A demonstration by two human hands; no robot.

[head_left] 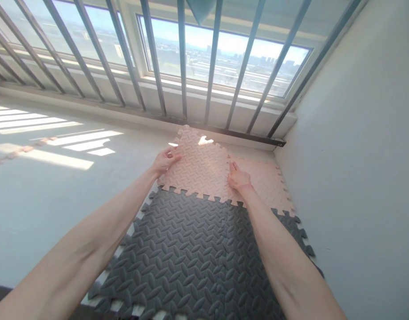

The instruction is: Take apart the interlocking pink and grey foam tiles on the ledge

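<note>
A pink foam puzzle mat (197, 164) with toothed edges lies slightly raised at its far left side. My left hand (165, 161) grips its left edge, thumb on top. Along the seam on its right, my right hand (239, 177) presses with fingers bent, close to a second pink foam mat (266, 180). What lies under those right fingers, beyond the mat edge, is hidden. Nearer to me, dark grey foam mats (180, 240) with a raised tread pattern adjoin the pink ones, and their middle seam runs towards me.
Metal railing bars (182, 62) rise behind the mats, in front of a window (197, 53). A white wall (357, 155) stands close on the right. Sunlit stripes cross the pale floor (57, 191) at left, where a thin pinkish strip (22, 152) lies.
</note>
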